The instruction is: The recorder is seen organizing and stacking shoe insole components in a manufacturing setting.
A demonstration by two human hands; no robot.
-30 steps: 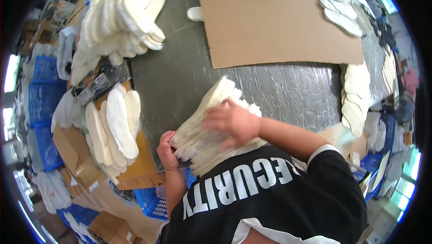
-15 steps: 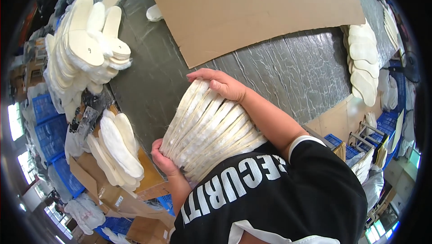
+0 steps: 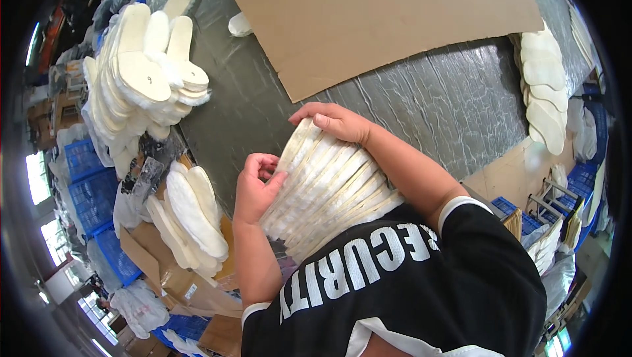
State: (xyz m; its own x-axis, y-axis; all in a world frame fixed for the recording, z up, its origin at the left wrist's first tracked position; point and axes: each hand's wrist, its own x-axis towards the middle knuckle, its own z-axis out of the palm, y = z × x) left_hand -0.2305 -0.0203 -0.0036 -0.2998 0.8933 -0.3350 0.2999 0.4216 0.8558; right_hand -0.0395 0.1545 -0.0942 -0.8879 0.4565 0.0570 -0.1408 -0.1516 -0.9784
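Against my chest leans a fanned stack of fleecy insoles (image 3: 329,182), cream backings alternating with white pile, held on edge. My right hand (image 3: 334,123) wraps over the stack's upper end, fingers on the far side and thumb on the near side. At the stack's left side is my left hand (image 3: 258,189), its fingers curled and its thumb against the edge of the outermost insole. Part of the stack's lower end is hidden by my shirt.
A large insole pile (image 3: 145,74) stands at the table's left. More insoles (image 3: 191,212) lie over a cardboard box (image 3: 141,248). A cardboard sheet (image 3: 395,21) covers the far grey tabletop (image 3: 421,107). Overlapping insoles (image 3: 545,87) line the right edge. Blue crates (image 3: 99,196) stand left.
My left hand has moved up from the stack's lower left corner to the outermost insole's upper side. The right hand keeps its hold on the upper end. The whole view has shifted slightly.
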